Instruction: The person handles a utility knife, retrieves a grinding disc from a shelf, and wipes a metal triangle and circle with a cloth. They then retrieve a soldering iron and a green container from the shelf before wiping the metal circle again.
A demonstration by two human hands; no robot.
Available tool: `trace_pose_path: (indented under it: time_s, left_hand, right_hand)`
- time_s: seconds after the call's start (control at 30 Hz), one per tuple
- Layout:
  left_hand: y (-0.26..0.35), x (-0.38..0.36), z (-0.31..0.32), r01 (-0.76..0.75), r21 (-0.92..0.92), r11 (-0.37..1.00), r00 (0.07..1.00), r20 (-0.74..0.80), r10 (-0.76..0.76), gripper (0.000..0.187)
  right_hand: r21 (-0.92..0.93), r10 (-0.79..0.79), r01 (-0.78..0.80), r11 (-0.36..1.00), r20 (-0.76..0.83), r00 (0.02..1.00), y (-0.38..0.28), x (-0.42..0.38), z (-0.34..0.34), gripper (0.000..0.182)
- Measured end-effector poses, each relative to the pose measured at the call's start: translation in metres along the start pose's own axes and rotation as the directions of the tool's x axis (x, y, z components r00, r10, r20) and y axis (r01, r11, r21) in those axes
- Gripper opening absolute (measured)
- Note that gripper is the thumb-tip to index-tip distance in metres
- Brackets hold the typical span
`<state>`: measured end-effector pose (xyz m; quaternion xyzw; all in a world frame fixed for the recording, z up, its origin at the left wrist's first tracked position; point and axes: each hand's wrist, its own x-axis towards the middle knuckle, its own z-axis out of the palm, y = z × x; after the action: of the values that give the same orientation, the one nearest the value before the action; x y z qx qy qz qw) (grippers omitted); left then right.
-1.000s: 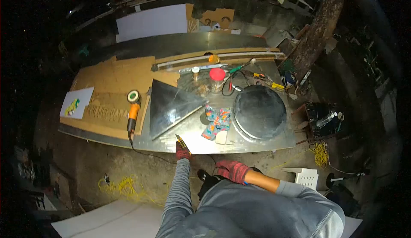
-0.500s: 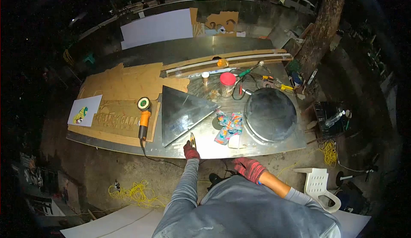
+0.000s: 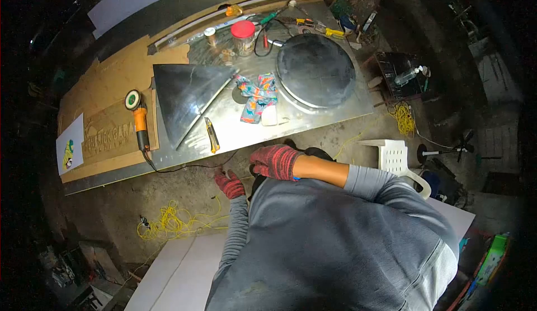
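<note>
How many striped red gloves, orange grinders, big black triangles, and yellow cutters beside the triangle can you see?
Striped red knitted gloves: 2
Orange handheld grinder: 1
Big flat black triangle: 1
Yellow cutter beside the triangle: 1
Total: 5

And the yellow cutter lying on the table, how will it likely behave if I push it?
Its long, slim shape suggests the yellow cutter would slide or pivot rather than roll. The metal table looks smooth and shiny, so it may slip easily. One end lies close to the near edge, so pushing that way could drop it.
</note>
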<state>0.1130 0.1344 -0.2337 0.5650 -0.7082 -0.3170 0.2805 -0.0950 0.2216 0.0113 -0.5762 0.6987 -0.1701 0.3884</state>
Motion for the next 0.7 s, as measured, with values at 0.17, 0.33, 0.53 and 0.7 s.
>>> trace_pose_path:
  time_s: [0.17, 0.33, 0.53, 0.7]
  left_hand:
    - [0.011, -0.007, 0.002, 0.001, -0.062, 0.998, 0.989, 0.148, 0.008, 0.035]
    - [0.041, 0.033, 0.007, -0.208, 0.022, 0.978, 0.969, 0.137, 0.203, 0.035]
    - [0.079, 0.077, 0.024, -0.117, 0.027, 0.993, 0.988, 0.101, 0.113, 0.038]
    - [0.129, 0.078, 0.031, -0.246, 0.289, 0.925, 0.969, 0.089, 0.230, 0.052]
  right_hand:
    - [0.013, -0.013, 0.012, 1.000, 0.031, 0.999, 0.015, 0.000, 0.001, 0.036]
    - [0.046, 0.005, 0.000, 0.999, -0.098, 0.995, 0.064, 0.000, 0.003, 0.036]
    - [0.107, 0.081, -0.082, 0.991, 0.016, 0.997, 0.099, -0.010, -0.051, 0.039]
    - [0.171, 0.069, -0.056, 0.984, -0.071, 0.995, 0.148, -0.008, -0.083, 0.036]
